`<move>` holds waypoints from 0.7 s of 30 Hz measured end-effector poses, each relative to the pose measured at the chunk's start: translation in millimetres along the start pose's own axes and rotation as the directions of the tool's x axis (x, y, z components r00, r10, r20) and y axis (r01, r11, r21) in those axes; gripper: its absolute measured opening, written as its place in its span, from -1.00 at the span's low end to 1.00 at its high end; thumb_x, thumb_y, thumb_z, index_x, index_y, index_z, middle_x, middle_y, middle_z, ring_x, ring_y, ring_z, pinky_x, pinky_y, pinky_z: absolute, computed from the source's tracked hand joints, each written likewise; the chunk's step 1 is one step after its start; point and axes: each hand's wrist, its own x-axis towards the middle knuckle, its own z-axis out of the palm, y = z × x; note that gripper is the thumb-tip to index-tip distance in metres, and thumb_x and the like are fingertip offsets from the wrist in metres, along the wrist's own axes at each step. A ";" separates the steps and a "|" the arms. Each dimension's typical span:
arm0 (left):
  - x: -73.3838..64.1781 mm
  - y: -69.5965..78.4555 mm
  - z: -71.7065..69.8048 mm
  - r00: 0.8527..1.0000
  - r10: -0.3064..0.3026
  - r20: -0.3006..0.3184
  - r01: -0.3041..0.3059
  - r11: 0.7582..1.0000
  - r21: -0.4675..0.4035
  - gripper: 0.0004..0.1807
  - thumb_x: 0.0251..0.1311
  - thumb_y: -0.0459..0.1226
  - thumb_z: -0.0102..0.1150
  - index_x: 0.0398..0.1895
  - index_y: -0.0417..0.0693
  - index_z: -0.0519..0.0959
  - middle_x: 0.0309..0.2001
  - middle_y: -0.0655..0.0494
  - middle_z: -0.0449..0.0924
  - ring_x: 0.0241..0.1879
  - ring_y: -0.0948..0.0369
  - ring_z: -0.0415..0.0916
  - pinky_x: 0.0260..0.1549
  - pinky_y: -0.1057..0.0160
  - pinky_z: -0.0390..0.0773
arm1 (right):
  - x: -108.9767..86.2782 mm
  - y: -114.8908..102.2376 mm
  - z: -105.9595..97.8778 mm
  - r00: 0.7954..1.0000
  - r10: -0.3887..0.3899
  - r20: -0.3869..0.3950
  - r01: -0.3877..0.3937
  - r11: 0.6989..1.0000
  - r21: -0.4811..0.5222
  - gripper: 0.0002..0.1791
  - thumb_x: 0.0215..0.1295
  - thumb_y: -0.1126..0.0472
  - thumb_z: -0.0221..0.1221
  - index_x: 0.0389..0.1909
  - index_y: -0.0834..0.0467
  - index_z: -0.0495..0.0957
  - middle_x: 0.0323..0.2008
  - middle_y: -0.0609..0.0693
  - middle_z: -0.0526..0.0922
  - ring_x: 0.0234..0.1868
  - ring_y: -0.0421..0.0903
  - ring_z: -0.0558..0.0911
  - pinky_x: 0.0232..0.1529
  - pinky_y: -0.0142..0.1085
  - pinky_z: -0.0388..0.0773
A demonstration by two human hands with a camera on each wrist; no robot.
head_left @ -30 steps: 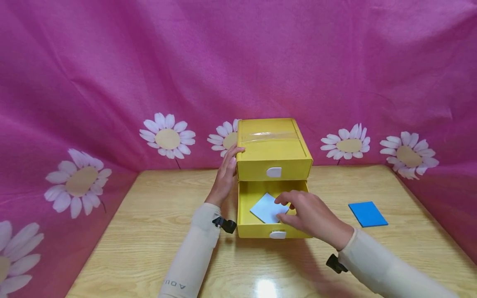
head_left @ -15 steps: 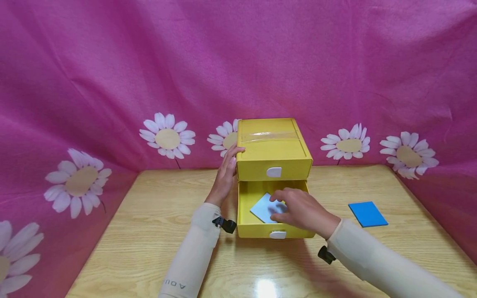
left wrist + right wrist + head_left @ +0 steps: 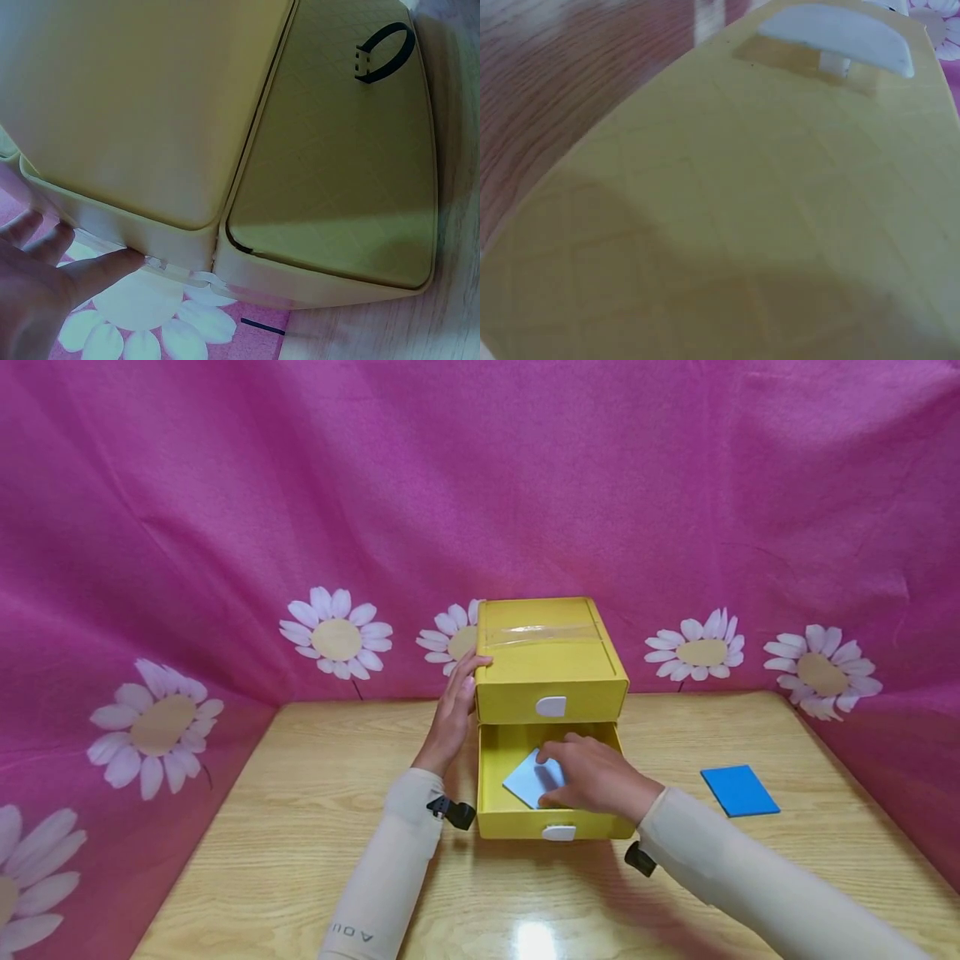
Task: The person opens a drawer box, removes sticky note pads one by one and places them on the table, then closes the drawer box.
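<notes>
A yellow two-drawer box (image 3: 553,652) stands at the back of the table, its lower drawer (image 3: 517,823) pulled out. In that drawer lies a pale blue square sheet (image 3: 527,781), turned cornerwise and partly hidden by my right hand (image 3: 596,777). The right thumb and fingers are bent but apart over the sheet; whether they touch it is not clear. My left hand (image 3: 450,714) rests against the box's left side, fingertips at the top edge. In the left wrist view its fingers (image 3: 105,274) lie extended along the box. The right wrist view shows the yellow drawer front (image 3: 765,187), with no fingers visible.
A darker blue square (image 3: 741,791) lies on the wooden table (image 3: 330,827) to the right of the box. White tabs mark both drawers, the upper tab (image 3: 551,707) on the shut drawer. A pink flowered cloth (image 3: 480,485) hangs behind and at the sides.
My right hand has moved left and further over the pale blue sheet in the drawer, covering more of it. The sheet, the box and my left hand stay put.
</notes>
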 end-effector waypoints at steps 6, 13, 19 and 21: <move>-1.0 1.4 0.2 1.000 0.004 0.005 -0.004 1.000 -0.010 -0.55 0.49 -0.19 -0.40 0.34 -0.10 0.26 0.52 -0.06 -0.13 0.42 -0.05 0.02 0.20 -0.24 0.24 | 2.9 -0.9 0.9 0.999 0.029 0.034 -0.028 0.999 -0.016 -0.42 -0.08 -0.03 0.48 0.01 0.05 0.58 -0.35 -0.04 0.47 -0.31 -0.06 0.41 -0.34 -0.23 0.40; 0.2 -0.1 -0.2 1.000 0.021 0.006 -0.020 1.000 -0.019 -0.54 0.49 -0.18 -0.39 0.34 -0.14 0.26 0.52 -0.04 -0.10 0.41 -0.01 0.05 0.20 -0.21 0.25 | 7.5 -1.6 1.6 0.997 0.043 0.061 -0.041 0.999 -0.034 -0.41 -0.08 -0.04 0.48 -0.01 0.06 0.57 -0.40 -0.05 0.44 -0.30 -0.06 0.39 -0.35 -0.23 0.38; -0.2 0.0 -0.2 1.000 0.020 0.006 -0.020 1.000 -0.018 -0.55 0.49 -0.20 -0.39 0.34 -0.13 0.27 0.52 -0.04 -0.10 0.41 -0.01 0.04 0.20 -0.20 0.26 | 10.2 -1.2 4.2 0.997 0.046 0.069 -0.043 0.998 -0.041 -0.41 -0.09 -0.06 0.48 -0.01 0.04 0.54 -0.38 -0.06 0.43 -0.28 -0.06 0.40 -0.34 -0.22 0.41; -0.4 0.1 -0.1 1.000 0.018 0.006 -0.018 1.000 -0.016 -0.55 0.49 -0.20 -0.39 0.34 -0.13 0.27 0.52 -0.05 -0.11 0.41 -0.02 0.05 0.19 -0.20 0.27 | 10.4 -1.7 4.5 0.996 0.054 0.075 -0.050 0.998 -0.046 -0.40 -0.09 -0.08 0.48 -0.01 0.04 0.52 -0.37 -0.04 0.43 -0.28 -0.06 0.40 -0.34 -0.22 0.41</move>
